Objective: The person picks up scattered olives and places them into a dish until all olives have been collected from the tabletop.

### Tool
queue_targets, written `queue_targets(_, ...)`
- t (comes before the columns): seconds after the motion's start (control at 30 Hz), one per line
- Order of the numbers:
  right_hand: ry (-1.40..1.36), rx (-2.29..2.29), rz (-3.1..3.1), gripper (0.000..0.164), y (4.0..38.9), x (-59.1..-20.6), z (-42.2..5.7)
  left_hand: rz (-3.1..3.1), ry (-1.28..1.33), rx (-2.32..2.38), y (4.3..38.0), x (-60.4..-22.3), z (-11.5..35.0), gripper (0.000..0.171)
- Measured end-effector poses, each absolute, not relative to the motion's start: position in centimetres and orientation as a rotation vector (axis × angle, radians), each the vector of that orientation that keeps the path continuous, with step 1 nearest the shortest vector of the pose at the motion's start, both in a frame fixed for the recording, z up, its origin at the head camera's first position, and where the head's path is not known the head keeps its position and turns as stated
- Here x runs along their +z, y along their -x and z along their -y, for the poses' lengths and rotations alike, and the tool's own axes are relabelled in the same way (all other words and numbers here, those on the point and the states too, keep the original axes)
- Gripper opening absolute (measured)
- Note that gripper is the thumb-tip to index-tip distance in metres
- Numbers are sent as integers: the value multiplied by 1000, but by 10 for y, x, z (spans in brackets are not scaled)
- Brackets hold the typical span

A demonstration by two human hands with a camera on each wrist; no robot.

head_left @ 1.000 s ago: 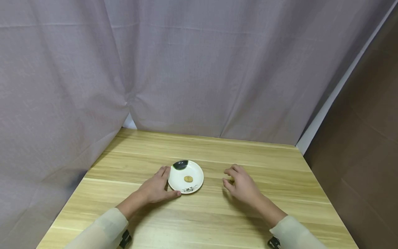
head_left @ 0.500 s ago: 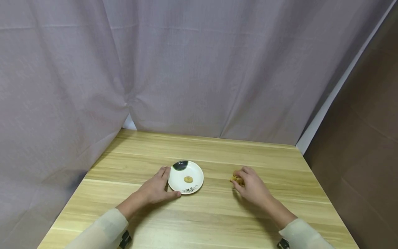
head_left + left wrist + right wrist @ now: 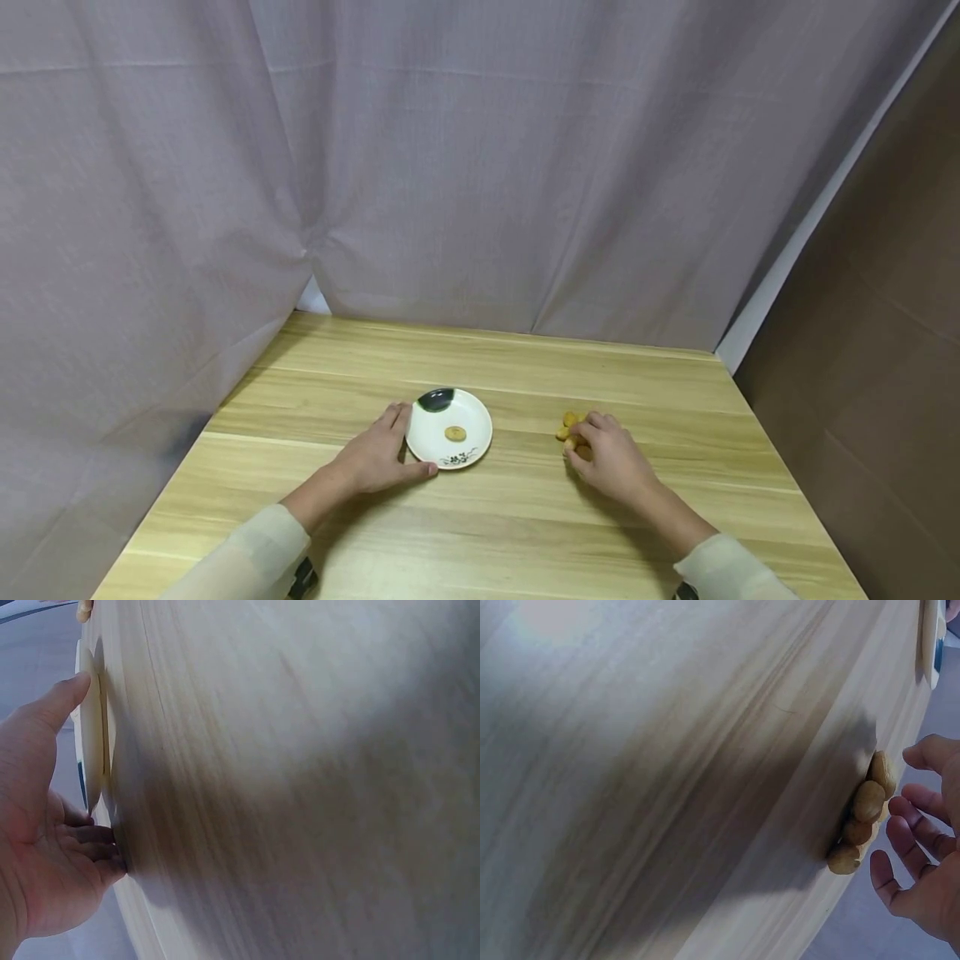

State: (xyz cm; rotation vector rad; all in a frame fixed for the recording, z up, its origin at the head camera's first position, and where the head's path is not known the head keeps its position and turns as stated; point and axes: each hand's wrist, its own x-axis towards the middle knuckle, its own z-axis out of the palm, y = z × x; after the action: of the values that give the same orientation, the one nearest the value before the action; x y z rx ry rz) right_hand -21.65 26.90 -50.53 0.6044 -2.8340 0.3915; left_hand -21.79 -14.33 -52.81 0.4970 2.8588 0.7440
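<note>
A white saucer (image 3: 474, 412) with a dark green patch and a small flower motif lies left of centre. One round golden-brown biscuit (image 3: 455, 433) lies on it. My left hand (image 3: 378, 457) touches the saucer's left rim, thumb along the near edge and fingers at the far side; the left wrist view has the thumb (image 3: 71, 694) nearly straight against the rim. To the right, my right hand (image 3: 613, 460) hovers at a small cluster of biscuits (image 3: 570, 420), partly covering them. Several biscuits (image 3: 868, 801) show in the right wrist view, with loosely bent fingers beside them and nothing visibly held.
Everything lies on a wood-grain table (image 3: 465, 542). A grey curtain (image 3: 450, 167) hangs behind its far edge and along the left. A brown curtain (image 3: 862, 375) borders the right side.
My right hand has moved right and slightly nearer to me, bringing more of the biscuits into sight. My left hand and the saucer hold their place.
</note>
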Motion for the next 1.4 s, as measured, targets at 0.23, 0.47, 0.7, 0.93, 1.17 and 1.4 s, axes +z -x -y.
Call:
queue_targets(0.23, -597, 377, 2848, 22, 216, -510, -268, -2864, -499, 734, 218, -528, 144, 125)
queue_targets(0.47, -613, 336, 2828, 24, 219, -514, -266, -2861, -499, 722, 217, -525, 144, 125)
queue_targets(0.7, -630, 293, 2830, 25, 220, -515, -264, -2864, -507, 727, 217, -524, 144, 126)
queue_targets(0.93, -642, 310, 2819, 21, 222, -517, -262, -2863, -506, 726, 217, -526, 144, 125)
queue_targets(1.17, -646, 326, 2805, 21, 222, -521, -259, -2852, -505, 743, 217, -525, 144, 125)
queue_targets(1.4, -672, 314, 2769, 21, 224, -522, -258, -2852, -500, 740, 219, -526, 145, 125)
